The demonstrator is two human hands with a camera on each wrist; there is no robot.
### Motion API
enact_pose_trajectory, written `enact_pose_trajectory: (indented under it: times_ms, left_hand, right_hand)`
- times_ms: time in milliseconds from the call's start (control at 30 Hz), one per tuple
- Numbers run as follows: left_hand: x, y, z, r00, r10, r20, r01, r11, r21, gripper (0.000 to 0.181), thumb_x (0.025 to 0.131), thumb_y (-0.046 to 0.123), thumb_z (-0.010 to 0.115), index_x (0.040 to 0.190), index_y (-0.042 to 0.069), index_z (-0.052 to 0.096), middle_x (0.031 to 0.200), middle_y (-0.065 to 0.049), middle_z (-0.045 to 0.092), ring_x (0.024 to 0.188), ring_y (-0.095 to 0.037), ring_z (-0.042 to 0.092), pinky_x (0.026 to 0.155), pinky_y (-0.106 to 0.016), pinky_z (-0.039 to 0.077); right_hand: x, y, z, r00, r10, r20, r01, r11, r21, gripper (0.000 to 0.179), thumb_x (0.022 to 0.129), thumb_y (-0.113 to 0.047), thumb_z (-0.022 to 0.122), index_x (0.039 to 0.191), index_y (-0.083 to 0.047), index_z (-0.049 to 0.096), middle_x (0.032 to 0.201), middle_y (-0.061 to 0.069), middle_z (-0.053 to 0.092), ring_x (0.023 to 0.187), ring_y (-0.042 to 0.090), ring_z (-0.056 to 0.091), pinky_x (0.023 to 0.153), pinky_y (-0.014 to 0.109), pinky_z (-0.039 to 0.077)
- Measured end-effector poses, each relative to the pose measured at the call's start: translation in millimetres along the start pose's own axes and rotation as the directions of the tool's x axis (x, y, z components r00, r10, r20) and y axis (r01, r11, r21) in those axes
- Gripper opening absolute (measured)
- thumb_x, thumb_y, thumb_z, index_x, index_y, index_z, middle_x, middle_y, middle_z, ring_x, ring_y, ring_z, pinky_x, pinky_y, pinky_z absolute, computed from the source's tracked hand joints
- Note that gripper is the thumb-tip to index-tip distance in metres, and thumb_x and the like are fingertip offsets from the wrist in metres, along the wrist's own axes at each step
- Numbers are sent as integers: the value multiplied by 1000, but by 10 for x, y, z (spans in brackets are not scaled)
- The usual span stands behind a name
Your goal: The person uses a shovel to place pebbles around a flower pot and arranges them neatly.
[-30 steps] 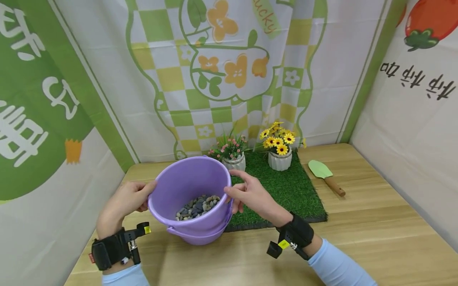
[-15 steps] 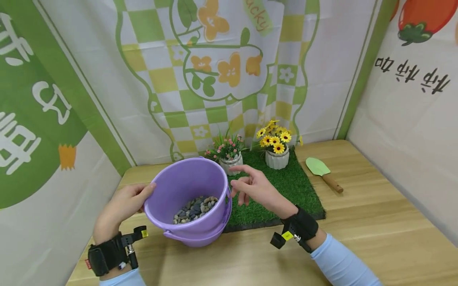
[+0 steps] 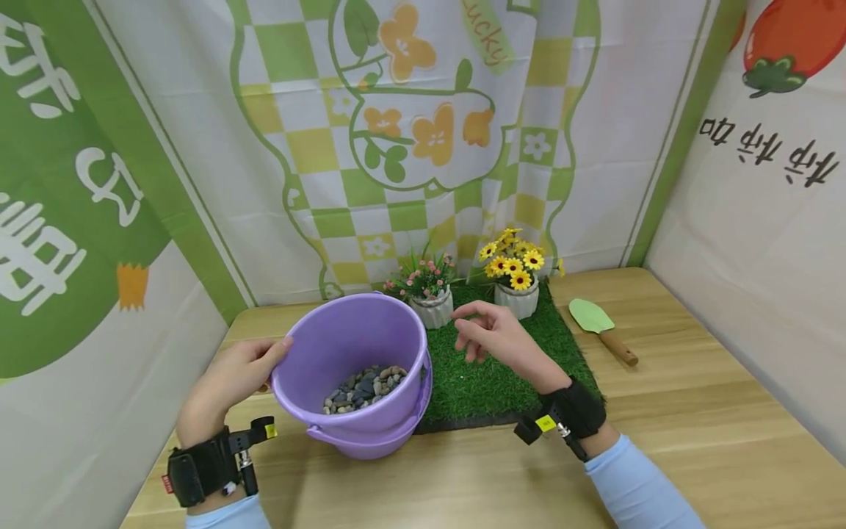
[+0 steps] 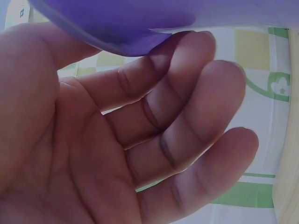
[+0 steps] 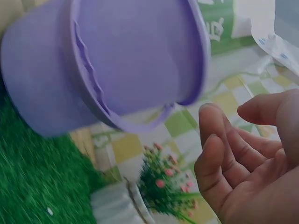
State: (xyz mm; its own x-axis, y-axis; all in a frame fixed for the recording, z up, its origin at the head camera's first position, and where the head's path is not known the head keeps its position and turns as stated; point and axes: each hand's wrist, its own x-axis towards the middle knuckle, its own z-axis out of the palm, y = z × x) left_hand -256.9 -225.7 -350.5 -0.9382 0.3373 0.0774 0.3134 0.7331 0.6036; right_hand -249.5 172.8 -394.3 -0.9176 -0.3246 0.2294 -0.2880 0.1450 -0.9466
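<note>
Nearest the viewer, two pale blue sleeves [image 3: 641,481] are reaching in over the wooden counter [image 3: 463,477]. The left hand [image 3: 231,375] is pinching the left rim of a purple bucket [image 3: 350,327], its thumb lying over the edge. The right hand [image 3: 505,342] is hovering just beside the bucket, holding nothing, its fingers loosely bent. The bucket is standing at the mat's left side, mouth facing upward, its long axis rising from the base and leaning leftward in the head view. Pebbles [image 3: 366,389] are lying inside. Beyond, the green turf mat [image 3: 463,400] is spreading; right of it a trowel [image 3: 603,330] is pointing its blade away. Potted pink flowers [image 3: 432,305] and potted yellow flowers [image 3: 518,294] are standing before a checked curtain [image 3: 410,198].
</note>
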Motion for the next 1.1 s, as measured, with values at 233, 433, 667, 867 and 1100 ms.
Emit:
enact_pose_trajectory:
  times_ms: [233,433,667,867,1100]
  left_hand:
    - [0,21,4,1000,-4,-1,4,1000,20,49,102,41,40,108,0,66,70,-2,62,67,-16,57,62,-32,48]
    - [-10,3,25,999,-15,-35,16,1000,24,52,101,42,41,124,-2,55,89,-9,65,73,-15,59,63,-31,50]
    - [26,-22,35,997,10,-78,-10,1000,2,54,101,42,41,133,-2,44,97,-17,65,77,-19,63,65,-36,53]
    - [44,-18,43,995,5,-100,-2,1000,29,55,100,45,40,130,0,48,99,-17,64,75,-17,63,66,-34,52]
    - [43,-1,48,992,-22,-123,31,997,77,58,99,51,37,131,5,51,104,-16,65,83,-22,63,68,-37,48]
  right_hand:
    - [16,52,-249,998,59,-35,-61,997,-41,40,95,-34,56,124,-6,56,89,22,64,73,40,59,59,39,51]
    - [26,126,-430,996,77,-50,-82,992,-94,39,97,-32,55,124,-4,57,90,22,64,72,34,62,59,39,52]
    - [-20,176,-691,996,72,-56,-81,977,-199,39,98,-29,54,123,0,56,89,23,64,74,36,62,59,42,52]
    - [-41,214,-888,990,97,-105,-122,956,-266,39,98,-27,53,123,4,55,87,20,65,71,27,63,60,40,53]
    - [-52,258,-1005,983,114,-146,-156,936,-315,41,98,-30,52,122,4,55,87,15,65,70,23,62,58,36,52]
